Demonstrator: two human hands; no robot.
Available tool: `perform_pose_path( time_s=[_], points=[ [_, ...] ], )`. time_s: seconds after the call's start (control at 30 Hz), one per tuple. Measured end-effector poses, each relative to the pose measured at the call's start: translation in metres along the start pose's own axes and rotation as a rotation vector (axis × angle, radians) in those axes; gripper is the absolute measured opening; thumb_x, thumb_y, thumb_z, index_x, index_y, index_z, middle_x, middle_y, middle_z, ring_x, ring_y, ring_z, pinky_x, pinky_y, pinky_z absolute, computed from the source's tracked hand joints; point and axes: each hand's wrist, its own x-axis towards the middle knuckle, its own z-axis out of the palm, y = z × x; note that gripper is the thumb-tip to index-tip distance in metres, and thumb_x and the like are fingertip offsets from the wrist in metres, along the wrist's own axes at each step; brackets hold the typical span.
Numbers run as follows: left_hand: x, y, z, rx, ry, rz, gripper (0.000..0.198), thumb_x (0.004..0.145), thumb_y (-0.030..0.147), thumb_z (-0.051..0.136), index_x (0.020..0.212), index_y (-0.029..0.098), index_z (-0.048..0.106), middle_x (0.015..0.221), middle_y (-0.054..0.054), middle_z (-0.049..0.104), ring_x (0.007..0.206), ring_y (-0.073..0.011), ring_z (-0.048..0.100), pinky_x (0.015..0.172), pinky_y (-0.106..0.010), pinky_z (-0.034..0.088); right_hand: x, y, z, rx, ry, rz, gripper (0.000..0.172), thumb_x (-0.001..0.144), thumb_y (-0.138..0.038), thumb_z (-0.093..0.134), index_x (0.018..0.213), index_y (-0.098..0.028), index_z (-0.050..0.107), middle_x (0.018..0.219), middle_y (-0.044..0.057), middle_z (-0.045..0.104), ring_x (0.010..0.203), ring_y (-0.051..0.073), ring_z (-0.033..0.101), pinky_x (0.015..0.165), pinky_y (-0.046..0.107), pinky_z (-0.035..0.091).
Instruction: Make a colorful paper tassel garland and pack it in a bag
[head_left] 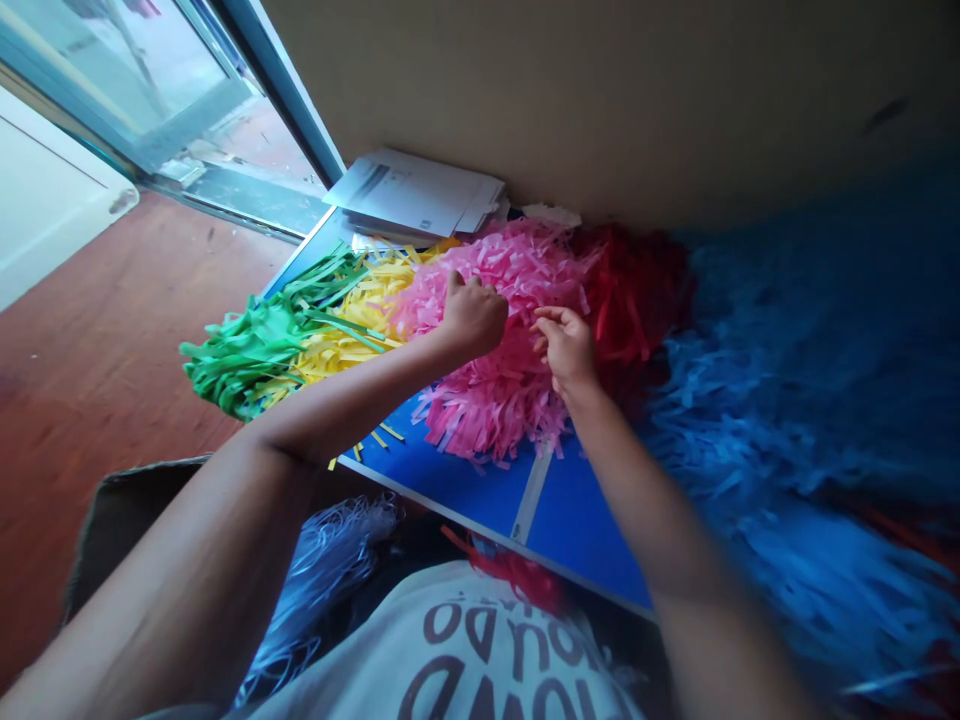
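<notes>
— Hands first. What do we log?

— We log the left hand (pixel 472 318) closed, its fingers curled down into the pink paper fringe (pixel 499 395) and gripping a bunch of it. The right hand (pixel 568 350) sits just beside it, fingers bent and half open, their tips among the same strands. We cannot tell whether they pinch anything.

— And on the blue table (pixel 442 490)?

— Left of the pink we record yellow paper strips (pixel 352 320), then green paper strips (pixel 240 360) hanging past the table's edge. To the right we record red paper fringe (pixel 637 290), then a large heap of blue paper fringe (pixel 795 420). A stack of papers (pixel 412 195) lies at the far edge, by the beige wall (pixel 600 100).

— Containers?

— We note a cardboard box (pixel 127 530) at lower left, over the red-brown floor (pixel 112 330). Pale blue cords (pixel 322 590) lie just beside it, against the white T-shirt (pixel 450 640); we cannot tell whether any lie inside
</notes>
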Motion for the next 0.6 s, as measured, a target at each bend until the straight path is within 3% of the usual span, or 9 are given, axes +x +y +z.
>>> perform_pose_path(
  time_s=[0.27,0.6],
  points=[
    [-0.001,-0.002,0.009,-0.011,-0.008,0.036,0.030,0.091,0.014,0.047,0.090,0.013,0.077,0.090,-0.014,0.072,0.102,-0.0312,0.058,0.089,-0.048,0.033,-0.002,0.000,0.000,0.054,0.007,0.009,0.020,0.070,-0.027,0.058,0.088,-0.018,0.061,0.068,-0.004,0.063,0.046,0.007,0.048,0.042,0.018,0.033],
    [0.007,-0.020,0.001,-0.204,-0.041,-0.043,0.031,0.089,0.024,0.048,0.094,0.013,0.077,0.100,-0.016,0.074,0.099,-0.0309,0.065,0.088,-0.044,0.041,-0.002,0.007,-0.003,0.051,0.002,-0.016,0.018,0.072,-0.028,0.059,0.087,-0.018,0.062,0.070,-0.004,0.063,0.047,0.007,0.048,0.045,0.019,0.037]
  ],
)
